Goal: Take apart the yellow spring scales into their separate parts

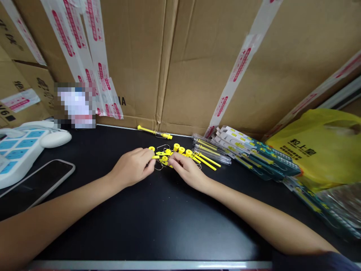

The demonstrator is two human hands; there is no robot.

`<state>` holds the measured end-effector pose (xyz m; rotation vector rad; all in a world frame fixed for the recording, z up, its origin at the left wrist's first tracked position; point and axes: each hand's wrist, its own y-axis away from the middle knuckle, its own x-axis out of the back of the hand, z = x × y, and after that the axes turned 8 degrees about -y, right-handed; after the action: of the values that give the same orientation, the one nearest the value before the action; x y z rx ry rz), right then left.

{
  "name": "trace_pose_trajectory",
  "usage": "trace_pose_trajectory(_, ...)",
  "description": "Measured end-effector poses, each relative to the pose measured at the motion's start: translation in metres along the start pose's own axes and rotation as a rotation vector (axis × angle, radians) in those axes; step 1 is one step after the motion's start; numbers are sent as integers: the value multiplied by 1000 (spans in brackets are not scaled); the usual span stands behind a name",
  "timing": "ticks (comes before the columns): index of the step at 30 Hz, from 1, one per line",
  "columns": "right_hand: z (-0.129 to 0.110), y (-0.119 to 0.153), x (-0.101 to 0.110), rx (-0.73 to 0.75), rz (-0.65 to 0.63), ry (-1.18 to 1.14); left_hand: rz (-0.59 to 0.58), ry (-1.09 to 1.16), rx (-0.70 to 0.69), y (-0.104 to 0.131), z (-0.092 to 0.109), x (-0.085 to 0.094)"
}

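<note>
A small pile of yellow plastic pieces (164,159) and bent metal wires lies at the middle of the black table. At its left side my left hand (134,165) is closed, a short yellow piece (155,157) pinched between thumb and fingers. My right hand (189,169) is closed at the pile's right front, fingertips pressed together; what they grip is too small to name. Several yellow sticks (208,161) lie just beyond the right hand. Behind the pile is one long yellow piece with a wire (154,132).
Clear plastic tubes (213,149) and stacked packages (254,152) lie right of the pile, beside a yellow bag (324,146). To the left are a white power strip (21,150) and a phone (36,186). Cardboard boxes (135,56) stand along the back of the black table (158,226).
</note>
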<state>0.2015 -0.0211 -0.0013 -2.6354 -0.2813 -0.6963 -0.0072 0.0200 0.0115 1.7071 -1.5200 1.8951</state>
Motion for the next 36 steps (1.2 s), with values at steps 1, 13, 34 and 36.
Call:
trace_pose_trajectory(1, 1, 0, 0, 35, -19, 138, -22, 32, 37, -1, -3, -1)
trace_pose_trajectory(13, 4, -1, -3, 332, -161, 1021, -29, 201, 17, 4, -4, -14)
trace_pose_trajectory(34, -11, 8, -10, 169, -87, -73, -96, 362, -150, 10, 13, -11)
trace_pose_trajectory(36, -13, 9, -13, 115, -66, -142, -76, 353, -181, 10, 13, -12)
